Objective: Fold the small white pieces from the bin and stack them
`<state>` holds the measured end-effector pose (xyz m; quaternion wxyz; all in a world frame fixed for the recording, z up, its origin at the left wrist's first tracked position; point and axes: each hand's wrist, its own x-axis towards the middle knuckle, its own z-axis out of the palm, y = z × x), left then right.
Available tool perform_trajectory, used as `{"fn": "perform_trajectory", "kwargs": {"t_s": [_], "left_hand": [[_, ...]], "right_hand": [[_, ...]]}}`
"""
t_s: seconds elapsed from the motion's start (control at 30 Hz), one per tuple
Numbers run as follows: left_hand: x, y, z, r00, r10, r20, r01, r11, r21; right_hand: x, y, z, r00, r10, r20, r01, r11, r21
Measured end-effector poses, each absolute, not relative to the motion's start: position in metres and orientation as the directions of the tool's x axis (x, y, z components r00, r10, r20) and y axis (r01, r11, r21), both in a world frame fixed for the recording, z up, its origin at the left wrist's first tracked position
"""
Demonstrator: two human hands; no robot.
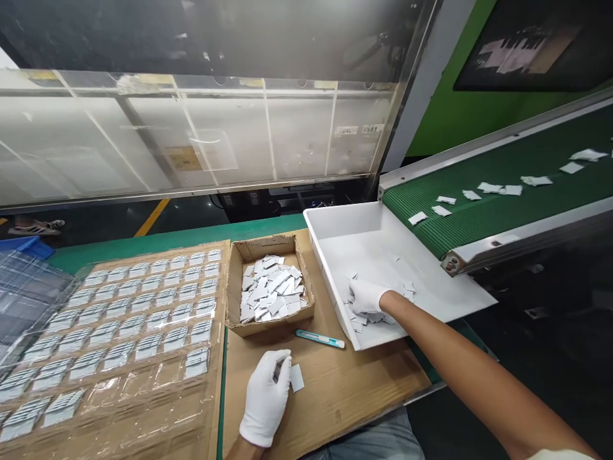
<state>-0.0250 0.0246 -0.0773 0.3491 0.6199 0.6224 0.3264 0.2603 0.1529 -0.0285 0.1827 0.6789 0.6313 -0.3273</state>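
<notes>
My left hand [266,397], in a white glove, is closed above the cardboard sheet with thumb and fingers together. A small flat white piece [297,377] sticks out beside its fingertips and seems to be held there. Over in the white tray [412,255], my gloved right hand [368,296] reaches down into a pile of loose white pieces [361,319]. Its fingers are bent and partly hidden among them, so what they grip is unclear. Between the hands stands a cardboard box [271,327] heaped with similar white pieces [272,287].
A teal utility knife [320,338] lies by the box. At left, a clear blister tray [158,383] holds rows of white pieces, with several bare pockets near the front. A green conveyor belt [488,211] carrying white pieces ends over the white tray. Blue crates [29,300] stand far left.
</notes>
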Motion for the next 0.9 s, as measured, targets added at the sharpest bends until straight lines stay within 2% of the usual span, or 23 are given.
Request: {"fn": "perform_trajectory", "kwargs": {"t_s": [0.13,0.27,0.43,0.63,0.77,0.87,0.9], "left_hand": [[-0.023,0.025,-0.076,0.018,1.000,-0.013,0.531,0.001,0.848],[-0.020,0.025,-0.073,0.009,1.000,-0.019,0.532,0.011,0.847],[-0.018,0.025,-0.069,-0.027,1.000,-0.006,0.532,0.020,0.847],[-0.018,0.026,-0.068,-0.079,0.997,0.006,0.504,0.034,0.863],[-0.022,0.026,-0.072,-0.119,0.993,0.009,0.453,0.046,0.890],[-0.025,0.019,-0.070,-0.183,0.983,0.015,0.398,0.061,0.915],[-0.024,0.016,-0.067,-0.207,0.978,0.005,0.359,0.071,0.931]], "right_hand": [[0.266,0.148,-0.022,0.005,0.708,-0.706,0.962,-0.197,-0.190],[0.265,0.147,-0.013,-0.045,0.715,-0.697,0.952,-0.181,-0.247],[0.258,0.151,-0.006,-0.101,0.752,-0.651,0.926,-0.168,-0.338],[0.257,0.147,0.001,-0.114,0.759,-0.641,0.845,-0.265,-0.465],[0.266,0.146,0.011,-0.014,0.849,-0.528,0.798,-0.308,-0.518],[0.265,0.129,0.025,0.157,0.918,-0.365,0.778,-0.343,-0.527],[0.261,0.118,0.030,0.206,0.935,-0.288,0.744,-0.341,-0.575]]}}
